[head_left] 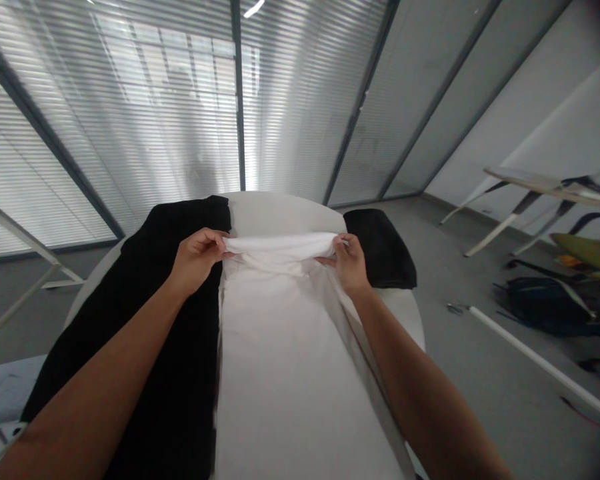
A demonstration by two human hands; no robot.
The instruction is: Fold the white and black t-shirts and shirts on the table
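A long white cloth [290, 360] lies down the middle of a round white table [280, 210]. Its far end is folded over into a raised edge. My left hand [197, 257] pinches the left corner of that edge, fingers closed. The right corner is gripped the same way by my right hand [350, 263]. A black garment [150, 333] lies spread along the left side of the table, under my left forearm. A second black piece [380, 243] sits at the far right of the table, just beyond my right hand.
Glass walls with slatted blinds [180, 100] stand behind the table. A table frame [20, 267] stands to the left. On the right are a tilted tabletop [540, 180], a dark backpack [550, 307] and a white pole [540, 363] on the grey floor.
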